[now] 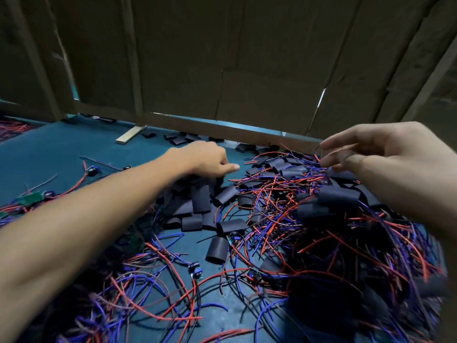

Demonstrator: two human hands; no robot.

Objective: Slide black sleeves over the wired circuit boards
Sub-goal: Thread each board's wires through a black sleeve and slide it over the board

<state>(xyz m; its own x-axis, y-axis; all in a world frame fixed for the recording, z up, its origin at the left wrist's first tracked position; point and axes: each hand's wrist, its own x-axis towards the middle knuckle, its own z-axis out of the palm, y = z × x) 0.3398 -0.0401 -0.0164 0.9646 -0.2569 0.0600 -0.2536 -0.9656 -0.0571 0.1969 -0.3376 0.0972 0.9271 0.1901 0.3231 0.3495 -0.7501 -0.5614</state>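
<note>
Head view: left hand (205,159) rests curled on the pile of black sleeves (197,201) at frame centre, which lie flat with long axes mixed. Whether it grips one is hidden. Right hand (385,154), upper right, pinches thin wires (319,157) above sleeved boards (338,196).

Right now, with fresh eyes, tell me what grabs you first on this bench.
The tangle of red and blue wires takes over the middle and right of the green table. A heap of black sleeves sits in the centre, where the left hand reaches down onto it. The right hand hovers over the far right of the pile, fingertips close together near some wires; whether it holds any is unclear.
</note>
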